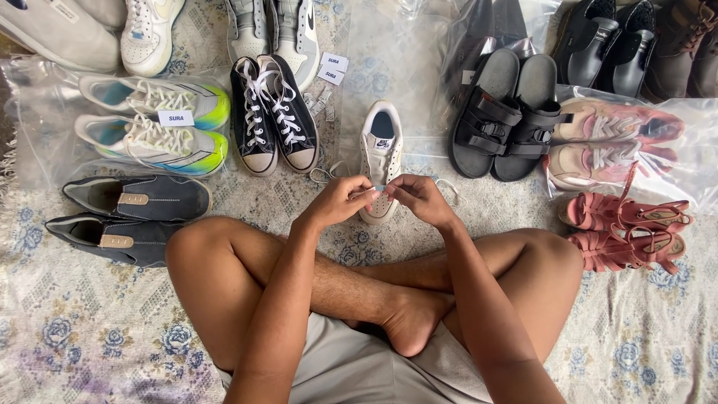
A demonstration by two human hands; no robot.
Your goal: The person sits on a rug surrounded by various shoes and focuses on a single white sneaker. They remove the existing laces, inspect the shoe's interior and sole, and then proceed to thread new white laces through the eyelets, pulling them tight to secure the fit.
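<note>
Both sets of fingertips meet over a white sneaker (380,161), pinching a small pale bit between them, likely a lace end, though it is too small to tell for sure. The left hand (338,200) has thumb and forefinger closed on it from one side, and the right hand (419,197) does the same from the other, the rest of its fingers curled in. The sneaker lies on the floral rug (90,337) just beyond the person's crossed bare legs, toe toward the person, with a loose white lace (323,174) trailing at its left side.

Left of it stand a pair of black canvas sneakers (273,116) with white laces, then a pair of white and green running shoes (153,123) on a clear plastic bag, and nearer the left knee a pair of dark grey slip-ons (127,217). Right of the white sneaker sit black strap sandals (508,116), then pink sneakers (613,142) inside a plastic bag, and red strappy sandals (624,228) by the right knee
</note>
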